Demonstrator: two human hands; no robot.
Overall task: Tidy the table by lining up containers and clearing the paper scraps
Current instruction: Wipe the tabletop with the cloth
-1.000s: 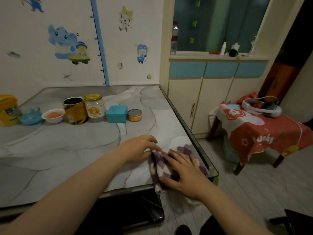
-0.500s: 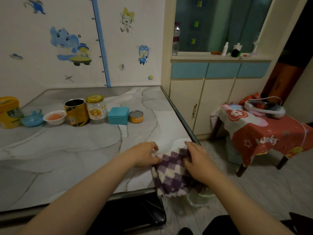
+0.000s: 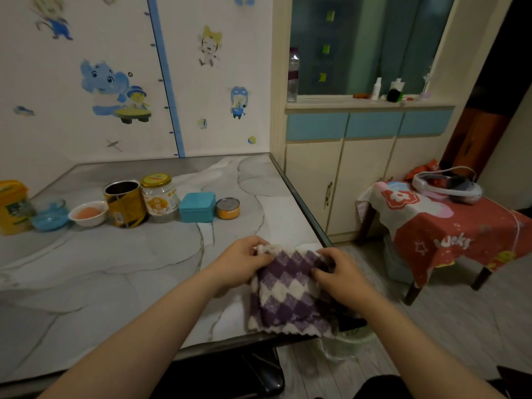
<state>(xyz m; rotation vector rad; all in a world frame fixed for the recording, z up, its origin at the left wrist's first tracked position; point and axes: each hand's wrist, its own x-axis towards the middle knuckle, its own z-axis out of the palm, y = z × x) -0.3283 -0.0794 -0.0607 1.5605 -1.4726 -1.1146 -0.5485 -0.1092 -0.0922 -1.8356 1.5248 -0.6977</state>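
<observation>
A purple-and-white checked cloth (image 3: 288, 295) lies at the near right corner of the marble table (image 3: 121, 263). My left hand (image 3: 241, 262) pinches its upper left edge and my right hand (image 3: 339, 276) grips its upper right part. Along the far left of the table stands a row of containers: a yellow tub (image 3: 13, 207), a blue glass bowl (image 3: 50, 216), a white bowl (image 3: 88, 213), an open gold tin (image 3: 124, 204), a glass jar with a gold lid (image 3: 159, 197), a teal box (image 3: 198, 207) and a small orange can (image 3: 228, 208). No paper scraps show on the tabletop.
A bin with a clear plastic liner (image 3: 351, 341) sits on the floor under the table's right corner. To the right stands a small table with a red cloth (image 3: 449, 226) and a white headset (image 3: 446, 185). A cabinet (image 3: 339, 180) lines the wall behind.
My right hand lifted off the flattened cloth and now grips its upper right part. My left hand has taken hold of the upper left edge, and more of the cloth hangs toward the table's front edge.
</observation>
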